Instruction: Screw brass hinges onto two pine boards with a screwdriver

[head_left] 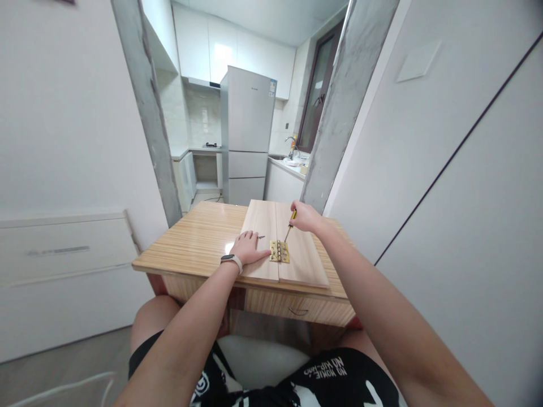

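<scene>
Two pale wooden boards lie side by side on the table, the left board [259, 217] and the right board [305, 265]. Across their seam sits a brass hinge [279, 252], spread flat. My left hand [247, 247] rests on the left board with its fingers stretched out, the thumb reaching the hinge's left edge. A small dark metal piece [261, 237] lies by its fingertips. In my right hand [306, 217] is a screwdriver [292, 217] with a yellow and black handle, held tilted. Its tip points down at the upper right part of the hinge; whether it sits in a screw is too small to tell.
The wood-grain table [199, 234] has a drawer with a curved handle [298, 311] along its front, above my knees. A white wall panel [445, 215] rises close on the right. Beyond the table stand a grey fridge [250, 113] and a sink counter [285, 169].
</scene>
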Demonstrator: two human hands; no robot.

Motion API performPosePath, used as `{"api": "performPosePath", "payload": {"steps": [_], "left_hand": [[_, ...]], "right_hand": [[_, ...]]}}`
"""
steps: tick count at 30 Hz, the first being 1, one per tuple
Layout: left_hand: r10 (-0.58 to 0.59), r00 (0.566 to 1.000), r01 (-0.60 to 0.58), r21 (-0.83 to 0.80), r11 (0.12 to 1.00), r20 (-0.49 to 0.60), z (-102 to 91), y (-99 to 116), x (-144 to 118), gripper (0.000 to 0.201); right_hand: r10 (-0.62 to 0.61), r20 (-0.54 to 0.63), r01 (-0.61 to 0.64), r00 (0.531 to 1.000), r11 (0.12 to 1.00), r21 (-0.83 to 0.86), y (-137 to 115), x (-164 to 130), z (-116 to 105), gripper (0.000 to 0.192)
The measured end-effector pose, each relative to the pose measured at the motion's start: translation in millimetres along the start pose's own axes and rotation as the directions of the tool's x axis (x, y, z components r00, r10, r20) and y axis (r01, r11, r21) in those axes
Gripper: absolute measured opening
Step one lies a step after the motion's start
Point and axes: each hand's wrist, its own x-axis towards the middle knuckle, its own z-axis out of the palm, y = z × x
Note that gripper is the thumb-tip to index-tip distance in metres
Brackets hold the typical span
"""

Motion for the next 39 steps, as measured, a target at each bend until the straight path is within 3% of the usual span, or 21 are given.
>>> {"api": "performPosePath", "payload": {"steps": [7,14,16,19,21,24,29,35,39], "left_hand": [[-0.006,1.000,0.007,-0.010,1.000,0.004,-0.9,0,0,0.099],[-0.012,1.000,0.012,-0.018,1.000,0.010,-1.8,1,-1,0.099],[-0.010,1.000,0.010,-0.019,1.000,0.009,-1.7,1,0,0.099],[-0.004,1.000,0.004,-0.016,1.000,0.008,-1.0,0,0,0.100],[-0.005,1.000,0.005,-0.015,1.000,0.012,-0.6,0,0,0.100],[-0.010,1.000,0.010,-0.015,1.000,0.019,-1.0,1,0,0.099],[-0.008,1.000,0.008,-0.013,1.000,0.014,-2.7,2,-1,0.097],[0.014,1.000,-0.014,-0.014,1.000,-0.007,-2.2,1,-1,0.099],[0.006,1.000,-0.006,-0.017,1.000,0.004,-2.7,1,-1,0.098]], "right_hand": [[-0.013,-0.062,0.015,0.998,0.999,0.046,0,-5,-9,0.036],[-0.157,-0.264,0.198,0.952,0.971,0.137,6,-4,-2,0.037],[-0.154,-0.245,0.182,0.957,0.979,0.093,9,-4,11,0.033],[-0.077,-0.046,0.078,0.996,0.997,0.015,11,-7,38,0.018],[-0.023,0.085,0.026,0.996,0.999,-0.037,11,-10,57,0.026],[0.033,0.175,-0.020,0.984,0.997,-0.073,8,-15,80,0.031],[0.009,0.195,0.007,0.981,0.997,-0.080,1,-20,98,0.018],[-0.015,0.126,0.026,0.992,0.996,-0.083,-6,-10,90,0.022],[-0.119,0.096,0.122,0.988,0.992,-0.031,-26,-1,92,0.023]]}}
